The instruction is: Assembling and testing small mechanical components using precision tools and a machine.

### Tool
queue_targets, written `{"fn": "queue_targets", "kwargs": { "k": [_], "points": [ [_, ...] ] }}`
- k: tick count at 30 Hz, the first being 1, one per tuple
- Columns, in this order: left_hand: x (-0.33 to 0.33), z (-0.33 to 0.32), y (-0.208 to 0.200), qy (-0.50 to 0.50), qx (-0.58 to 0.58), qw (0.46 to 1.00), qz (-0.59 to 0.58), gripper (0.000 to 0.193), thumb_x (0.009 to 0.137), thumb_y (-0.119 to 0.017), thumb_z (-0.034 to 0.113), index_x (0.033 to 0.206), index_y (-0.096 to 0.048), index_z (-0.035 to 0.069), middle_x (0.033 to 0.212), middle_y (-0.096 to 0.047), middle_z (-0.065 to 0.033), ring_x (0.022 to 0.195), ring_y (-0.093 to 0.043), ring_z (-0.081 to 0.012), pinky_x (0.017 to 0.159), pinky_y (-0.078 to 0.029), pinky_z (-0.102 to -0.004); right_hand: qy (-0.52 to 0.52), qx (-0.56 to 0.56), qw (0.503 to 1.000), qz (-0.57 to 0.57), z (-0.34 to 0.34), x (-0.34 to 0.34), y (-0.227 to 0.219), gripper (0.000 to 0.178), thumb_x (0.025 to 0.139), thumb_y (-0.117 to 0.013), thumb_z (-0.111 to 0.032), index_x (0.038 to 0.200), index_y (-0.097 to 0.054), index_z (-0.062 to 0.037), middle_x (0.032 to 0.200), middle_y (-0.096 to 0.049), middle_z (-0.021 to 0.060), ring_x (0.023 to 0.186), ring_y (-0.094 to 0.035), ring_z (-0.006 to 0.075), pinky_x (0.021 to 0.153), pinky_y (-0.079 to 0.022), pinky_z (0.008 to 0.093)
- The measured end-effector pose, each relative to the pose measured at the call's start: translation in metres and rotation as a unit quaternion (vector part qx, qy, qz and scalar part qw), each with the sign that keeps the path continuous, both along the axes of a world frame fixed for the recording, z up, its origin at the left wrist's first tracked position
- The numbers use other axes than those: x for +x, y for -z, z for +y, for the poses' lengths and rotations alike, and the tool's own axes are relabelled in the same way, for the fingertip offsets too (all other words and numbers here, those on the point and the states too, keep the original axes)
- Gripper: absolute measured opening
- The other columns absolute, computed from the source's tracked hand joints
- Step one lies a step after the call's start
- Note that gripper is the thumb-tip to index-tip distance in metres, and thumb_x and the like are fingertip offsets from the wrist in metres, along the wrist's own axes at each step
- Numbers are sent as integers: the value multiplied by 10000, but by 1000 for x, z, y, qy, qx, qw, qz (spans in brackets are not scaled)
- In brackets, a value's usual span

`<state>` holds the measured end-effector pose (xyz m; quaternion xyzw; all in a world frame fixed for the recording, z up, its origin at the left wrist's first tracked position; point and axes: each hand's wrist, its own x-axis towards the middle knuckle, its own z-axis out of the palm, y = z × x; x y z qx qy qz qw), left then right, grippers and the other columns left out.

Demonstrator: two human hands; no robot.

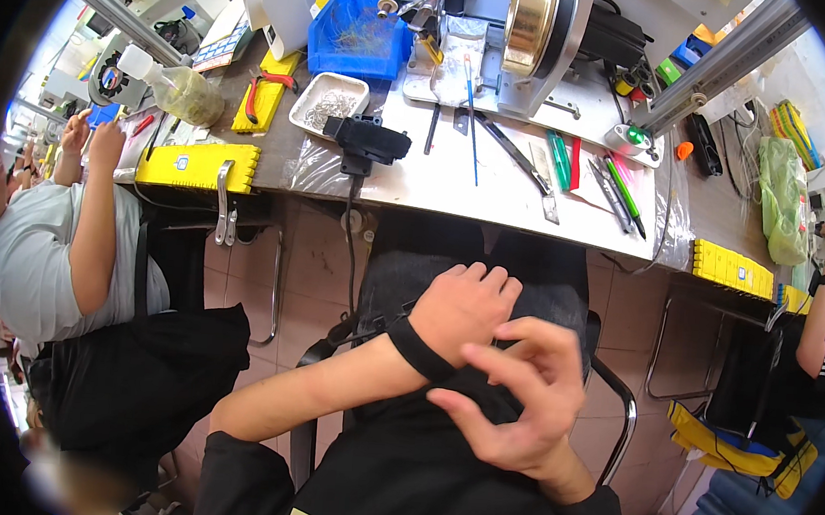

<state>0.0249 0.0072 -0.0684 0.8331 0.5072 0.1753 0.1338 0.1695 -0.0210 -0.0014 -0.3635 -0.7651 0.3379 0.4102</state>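
My left hand (463, 311) is held back-up over my lap, its fingers curled in and the tips out of sight. Around its wrist sits a black wristband (418, 350). Just right of the band hovers my right hand (529, 390), fingers bent and apart, with nothing seen between them. Its index finger and thumb are close to the band; whether the index finger touches it I cannot tell. A black cable (349, 253) hangs from a small black device (371, 142) at the table's front edge.
On the white work surface (399, 175) lie a utility knife (514, 152), pens (624, 198) and a thin blue brush (470, 118). Behind are a blue bin (350, 57), a white tray of small wire pieces (329, 104) and a machine with a brass-coloured wheel (531, 25). People sit at both sides.
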Motion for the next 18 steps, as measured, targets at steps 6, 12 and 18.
{"fn": "queue_targets", "kwargs": {
  "k": [6, 12, 18],
  "points": [
    [11, -1, 2, 17, -30, 996, 81, 326, 706, -665, 212, 945, -635, -8, 864, -593, -107, 776, -577, -242, 641, -456, -306, 4, -34, 992, -125, -5, -18, -9, 373, 701, -877, -138, 1032, -732, -45, 1021, -588, 89, 650, -569, 187, 576, -481, 310],
    [16, -11, 29, -5, -24, 982, 186, 260, 717, -644, 202, 876, -640, -4, 798, -594, -108, 749, -563, -223, 591, -441, -326, -6, -115, 972, -206, -8, -21, -20, 311, 767, -836, -135, 1016, -693, -15, 981, -562, 87, 644, -558, 195, 563, -474, 321],
    [15, -7, 24, -12, 15, 972, 235, 258, 718, -647, 191, 871, -642, -16, 768, -590, -100, 743, -560, -212, 577, -434, -309, -60, -267, 953, -130, -1, -16, -17, 237, 841, -744, -85, 1019, -624, 14, 989, -530, 155, 677, -624, 303, 618, -519, 401]
  ]
}}
